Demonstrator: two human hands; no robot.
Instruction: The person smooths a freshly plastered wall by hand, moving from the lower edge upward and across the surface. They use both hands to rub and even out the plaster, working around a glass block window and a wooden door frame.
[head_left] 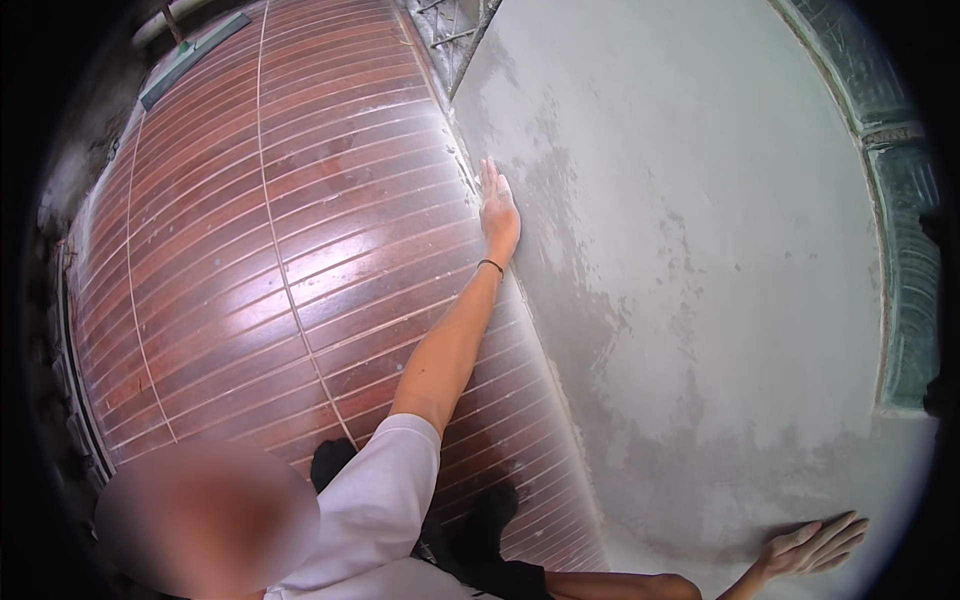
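My left hand (499, 208) reaches far forward on a straight arm in a short white sleeve. A thin dark band circles that wrist. Its fingers are stretched out and whitish with dust, and nothing shows in them. It lies along the left side of a smooth grey plastered wall (730, 230), which has darker, damp-looking patches. At the lower right, my right hand (818, 545) is spread with its fingers apart, against or very close to the same grey surface. Neither hand holds a tool. Whether the palms press on the plaster cannot be seen fully.
Dark red ribbed floor tiles (340, 230) with pale dust adjoin the wall. A squeegee-like tool (195, 62) with a long blade lies at the far left. Greenish window glass (910, 270) borders the wall at right. Dark footwear (490, 515) stands below. A blurred patch covers the lower left.
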